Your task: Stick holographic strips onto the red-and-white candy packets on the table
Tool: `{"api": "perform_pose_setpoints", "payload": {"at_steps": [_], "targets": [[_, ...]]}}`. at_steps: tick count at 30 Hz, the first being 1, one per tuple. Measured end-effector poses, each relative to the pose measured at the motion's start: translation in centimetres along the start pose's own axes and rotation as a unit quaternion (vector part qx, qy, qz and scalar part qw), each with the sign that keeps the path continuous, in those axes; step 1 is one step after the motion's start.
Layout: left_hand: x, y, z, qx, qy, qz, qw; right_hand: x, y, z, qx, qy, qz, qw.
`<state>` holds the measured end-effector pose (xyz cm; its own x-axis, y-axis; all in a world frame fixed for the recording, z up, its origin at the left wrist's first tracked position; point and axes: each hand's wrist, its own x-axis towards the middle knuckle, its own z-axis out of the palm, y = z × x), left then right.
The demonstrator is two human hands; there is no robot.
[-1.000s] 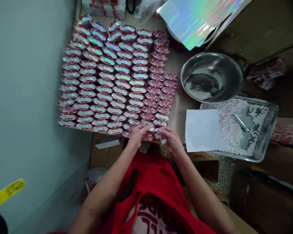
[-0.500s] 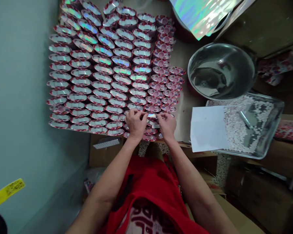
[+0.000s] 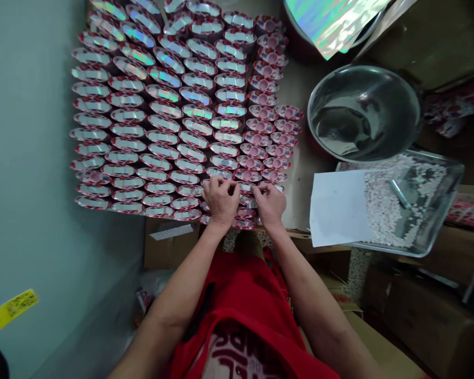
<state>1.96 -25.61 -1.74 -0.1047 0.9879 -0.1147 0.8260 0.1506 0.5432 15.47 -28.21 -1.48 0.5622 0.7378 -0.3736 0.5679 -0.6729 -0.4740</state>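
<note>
A small shiny strip [image 3: 245, 187] stretches between my hands over one of the oval red-rimmed packs. My left hand [image 3: 221, 199] pinches at the strip's left end, thumb and forefinger curled together. At its right end, my right hand [image 3: 270, 201] has its fingertips closed in the same way. Whether the strip touches the pack beneath is too small to tell. Packs with silvery-white strips [image 3: 160, 137] stand in close rows to the left. Others with a bare pink round centre [image 3: 256, 138] stand just beyond my hands.
A steel bowl [image 3: 413, 113] stands at the right. Below it, a metal tray [image 3: 438, 223] holds many small pale pieces, a metal tube [image 3: 400, 193] and a white sheet [image 3: 337, 208]. Shiny holographic sheets [image 3: 332, 21] lie over another bowl at the back. A wall [image 3: 27, 158] borders the left.
The strip between my fingers has gone from a bright rainbow glint to a duller white and sits over the pack. My hands have barely moved; the view has shifted slightly.
</note>
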Motion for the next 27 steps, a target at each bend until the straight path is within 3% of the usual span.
{"api": "perform_pose_setpoints", "payload": {"at_steps": [7, 10, 13, 16, 18, 20, 22, 24, 27], "targets": [[0.8, -0.1, 0.4, 0.007, 0.028, -0.051, 0.998, 0.8, 0.1, 0.2, -0.007, 0.052, 0.047, 0.998], [1.8, 0.2, 0.0, 0.020, 0.005, -0.072, 0.997, 1.2, 0.1, -0.4, 0.016, 0.050, 0.052, 0.997], [2.2, 0.5, -1.2, -0.009, -0.003, -0.071, 0.997, 1.3, -0.4, -1.5, 0.101, 0.031, 0.052, 0.993], [1.2, 0.8, -2.9, -0.144, -0.025, -0.077, 0.986, 1.1, -1.3, -2.8, 0.225, 0.026, 0.065, 0.972], [0.1, 1.0, -3.7, -0.290, -0.121, -0.143, 0.939, 1.0, -1.9, -3.4, 0.279, 0.022, 0.066, 0.958], [-1.0, 1.5, -4.1, -0.416, -0.230, -0.247, 0.844, 0.8, -2.4, -3.6, 0.304, 0.017, 0.061, 0.950], [-1.7, 2.1, -4.0, -0.484, -0.290, -0.325, 0.759, 0.6, -2.8, -3.6, 0.312, 0.011, 0.054, 0.949], [-1.9, 2.6, -3.5, -0.513, -0.296, -0.350, 0.726, 0.4, -2.9, -3.4, 0.307, 0.003, 0.052, 0.950], [-1.5, 2.5, -2.8, -0.520, -0.275, -0.340, 0.733, 0.4, -2.5, -3.4, 0.300, -0.026, 0.058, 0.952]]}}
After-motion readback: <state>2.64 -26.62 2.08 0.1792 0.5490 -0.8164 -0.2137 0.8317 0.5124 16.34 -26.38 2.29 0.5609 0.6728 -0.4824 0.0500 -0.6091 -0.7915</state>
